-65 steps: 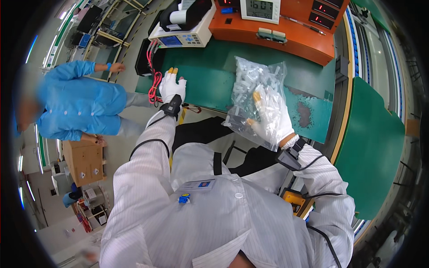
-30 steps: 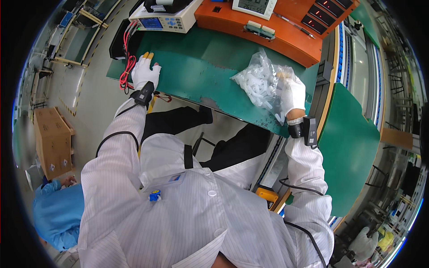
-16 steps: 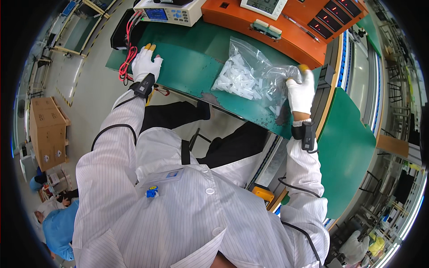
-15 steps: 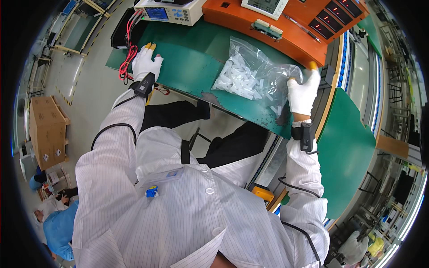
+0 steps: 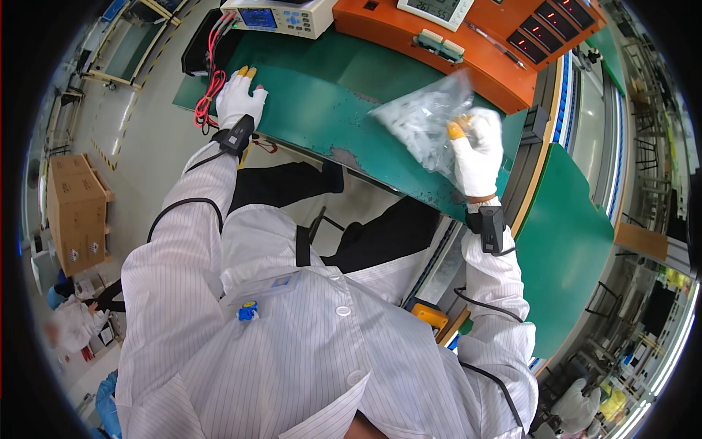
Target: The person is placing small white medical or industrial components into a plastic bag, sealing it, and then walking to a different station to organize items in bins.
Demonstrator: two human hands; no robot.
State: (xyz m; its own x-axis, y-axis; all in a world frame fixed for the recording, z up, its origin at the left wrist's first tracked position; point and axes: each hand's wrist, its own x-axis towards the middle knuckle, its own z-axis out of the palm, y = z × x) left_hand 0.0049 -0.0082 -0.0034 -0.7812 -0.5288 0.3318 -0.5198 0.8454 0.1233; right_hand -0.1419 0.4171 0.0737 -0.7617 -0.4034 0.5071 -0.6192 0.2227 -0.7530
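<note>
A clear plastic bag (image 5: 423, 117) of small white pieces is tilted and smeared by motion over the green bench mat (image 5: 311, 102). My right hand (image 5: 479, 150), in a white glove with yellow fingertips, is closed on the bag's right side. What the bag hides beneath it I cannot make out. My left hand (image 5: 240, 99), gloved the same way, rests flat near the mat's left edge with its fingers stretched out and nothing in it. Red test leads (image 5: 210, 99) hang just beside it.
A bench meter (image 5: 281, 18) stands at the back left. An orange instrument panel (image 5: 409, 36) with red displays and a white digital display unit (image 5: 436, 10) runs along the back. A pen (image 5: 495, 45) lies on it. Right of the bench is another green surface (image 5: 563, 249).
My right hand has moved left and its fingers have closed on the bag. The bag has shifted to the right and changed shape. My left hand has stayed in place.
</note>
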